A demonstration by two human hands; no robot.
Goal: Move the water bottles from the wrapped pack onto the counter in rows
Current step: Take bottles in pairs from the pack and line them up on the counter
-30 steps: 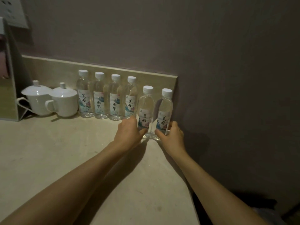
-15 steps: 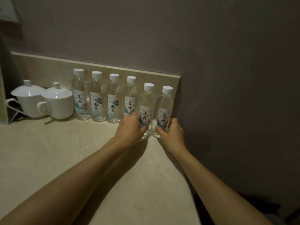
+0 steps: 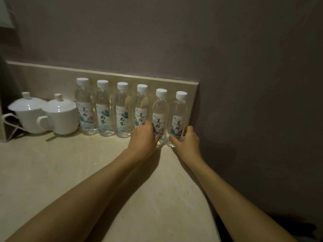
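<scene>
**Head view: last two bottles join the row**

Head camera shows six bottles upright along the backsplash point(image 3: 52, 79). The left hand point(image 3: 143, 137) wraps the fifth bottle point(image 3: 160, 116), the right hand point(image 3: 187, 143) the sixth bottle point(image 3: 179, 117), fingers point(image 3: 189, 129) curled low around each. Both should likely slide far across the surface point(image 3: 70, 172), level with the four bottles point(image 3: 111, 109), before release.
</scene>
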